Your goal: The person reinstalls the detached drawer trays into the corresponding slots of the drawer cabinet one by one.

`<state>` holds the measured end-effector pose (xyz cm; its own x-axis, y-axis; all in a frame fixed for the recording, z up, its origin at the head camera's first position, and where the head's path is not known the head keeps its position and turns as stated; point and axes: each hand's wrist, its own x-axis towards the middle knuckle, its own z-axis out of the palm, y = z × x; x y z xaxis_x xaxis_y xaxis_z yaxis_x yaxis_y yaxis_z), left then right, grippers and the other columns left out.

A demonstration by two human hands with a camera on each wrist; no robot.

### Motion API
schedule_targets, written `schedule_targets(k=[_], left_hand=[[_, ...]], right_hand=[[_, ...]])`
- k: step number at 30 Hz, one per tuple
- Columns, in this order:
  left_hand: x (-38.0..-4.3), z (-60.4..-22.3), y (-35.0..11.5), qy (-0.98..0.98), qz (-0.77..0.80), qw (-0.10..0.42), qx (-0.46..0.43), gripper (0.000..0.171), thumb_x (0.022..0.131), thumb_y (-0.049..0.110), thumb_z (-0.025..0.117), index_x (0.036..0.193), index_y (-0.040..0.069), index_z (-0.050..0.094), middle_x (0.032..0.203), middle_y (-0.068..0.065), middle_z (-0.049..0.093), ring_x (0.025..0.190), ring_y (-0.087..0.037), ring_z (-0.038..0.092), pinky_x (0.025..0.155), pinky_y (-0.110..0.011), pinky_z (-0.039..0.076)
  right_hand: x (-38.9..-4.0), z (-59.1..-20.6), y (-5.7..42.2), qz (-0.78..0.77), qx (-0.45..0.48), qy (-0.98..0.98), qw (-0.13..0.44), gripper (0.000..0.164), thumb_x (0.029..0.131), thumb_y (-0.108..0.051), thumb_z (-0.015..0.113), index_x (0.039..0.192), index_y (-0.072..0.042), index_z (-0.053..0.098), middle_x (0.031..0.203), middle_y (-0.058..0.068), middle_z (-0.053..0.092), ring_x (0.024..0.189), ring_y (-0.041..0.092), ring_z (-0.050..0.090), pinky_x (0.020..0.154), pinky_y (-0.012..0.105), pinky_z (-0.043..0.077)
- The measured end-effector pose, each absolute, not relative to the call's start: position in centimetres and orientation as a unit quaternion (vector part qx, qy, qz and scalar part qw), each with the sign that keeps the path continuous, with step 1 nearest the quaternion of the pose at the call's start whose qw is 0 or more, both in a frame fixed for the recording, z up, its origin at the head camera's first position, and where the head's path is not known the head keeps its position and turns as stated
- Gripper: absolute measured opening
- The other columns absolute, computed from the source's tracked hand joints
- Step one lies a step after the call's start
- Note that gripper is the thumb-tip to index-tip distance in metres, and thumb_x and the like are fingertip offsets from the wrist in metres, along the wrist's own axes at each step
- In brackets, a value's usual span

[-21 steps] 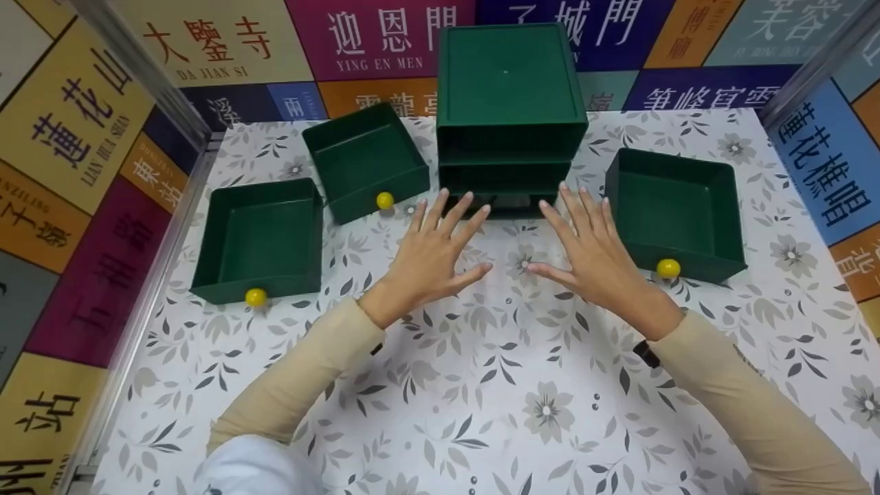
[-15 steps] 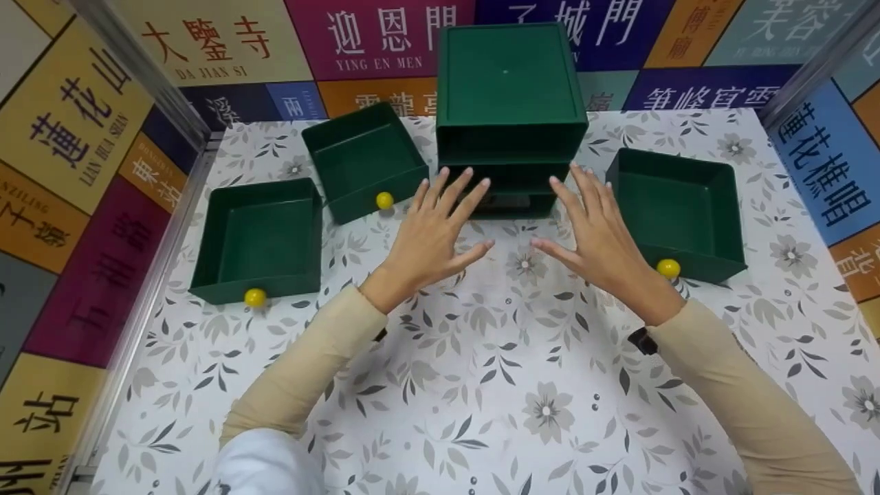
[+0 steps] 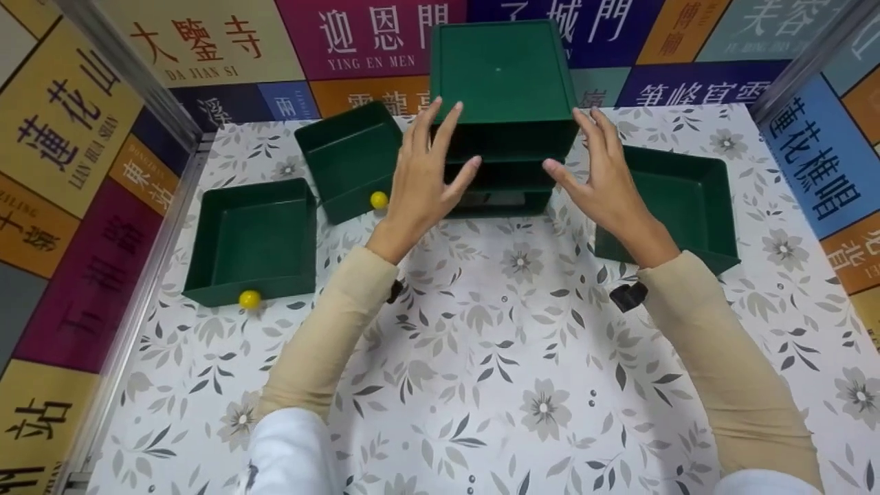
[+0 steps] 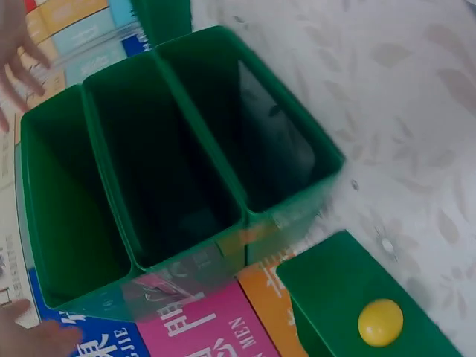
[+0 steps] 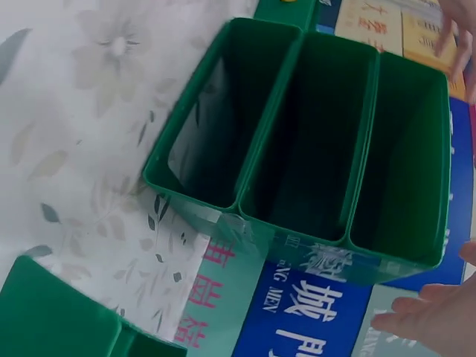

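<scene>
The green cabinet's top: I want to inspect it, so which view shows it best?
The head view: it looks down on the cabinet's top, with the left hand overlapping only a near corner. Both wrist views look into the three open compartments instead; the top's outer face doesn't show.

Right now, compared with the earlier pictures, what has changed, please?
The left hand and the right hand moved forward, nearing the upper front corners of the green cabinet, one at each side. Nothing was taken hold of or let go. The cabinet and three removed drawers stayed in place.
</scene>
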<state>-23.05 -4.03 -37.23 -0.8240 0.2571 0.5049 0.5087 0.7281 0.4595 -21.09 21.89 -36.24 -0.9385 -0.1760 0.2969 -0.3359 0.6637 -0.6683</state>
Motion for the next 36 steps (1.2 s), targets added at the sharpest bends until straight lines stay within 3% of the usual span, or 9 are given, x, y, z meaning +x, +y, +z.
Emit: schedule_targets(k=[4,8,13,19,27,36], left_hand=[[-24.2,-36.8,-3.8,-0.908,-0.369,0.133,-0.147,0.067,0.092,0.055,0.043,0.149,0.031,0.016,0.156,-0.003,0.011,0.142,-0.02,0.016,0.113,-0.043,0.024],[-25.3,-36.6,-3.7,-0.893,-0.427,0.092,-0.108,0.062,0.093,0.054,0.041,0.148,0.033,0.021,0.154,-0.003,0.017,0.14,-0.019,0.025,0.112,-0.045,0.027],[-26.4,-36.8,-4.0,-0.871,-0.476,0.087,-0.083,0.051,0.096,0.048,0.039,0.143,0.03,0.034,0.147,-0.001,0.033,0.132,-0.014,0.036,0.109,-0.036,0.032],[-27.2,-36.6,-4.4,-0.847,-0.516,0.1,-0.082,0.039,0.097,0.042,0.041,0.132,0.025,0.047,0.14,0.002,0.044,0.124,-0.009,0.044,0.097,-0.022,0.042],[-27.6,-36.3,-4.8,-0.855,-0.505,0.087,-0.081,0.035,0.095,0.04,0.048,0.127,0.027,0.048,0.136,0.003,0.047,0.122,-0.01,0.044,0.098,-0.031,0.042],[-27.9,-36.1,-5.1,-0.859,-0.5,0.078,-0.08,0.029,0.096,0.036,0.046,0.124,0.029,0.05,0.134,0.004,0.048,0.12,-0.008,0.044,0.099,-0.037,0.038]], right_hand=[[-22.5,-36.0,21.7,0.422,0.114,-0.896,0.079,0.071,0.09,-0.048,0.053,0.149,-0.028,0.02,0.156,0.006,0.008,0.143,0.024,0.011,0.114,0.051,0.014],[-23.7,-36.0,21.6,0.441,0.094,-0.89,0.063,0.064,0.092,-0.048,0.049,0.147,-0.033,0.021,0.155,0.003,0.013,0.143,0.021,0.012,0.116,0.048,0.011],[-24.6,-36.2,21.4,0.471,0.084,-0.875,0.068,0.056,0.095,-0.043,0.045,0.146,-0.029,0.026,0.153,0.001,0.022,0.139,0.015,0.022,0.115,0.039,0.02],[-25.4,-36.1,21.2,0.492,0.074,-0.863,0.092,0.044,0.099,-0.037,0.037,0.139,-0.02,0.039,0.147,-0.002,0.035,0.133,0.011,0.033,0.11,0.034,0.03],[-25.7,-35.5,20.7,0.498,0.039,-0.86,0.101,0.035,0.1,-0.035,0.035,0.131,-0.021,0.045,0.132,0.001,0.049,0.115,0.012,0.046,0.095,0.03,0.037],[-26.0,-35.4,20.6,0.48,0.018,-0.872,0.099,0.033,0.101,-0.033,0.033,0.128,-0.029,0.051,0.112,-0.001,0.054,0.094,0.011,0.043,0.077,0.025,0.033]])
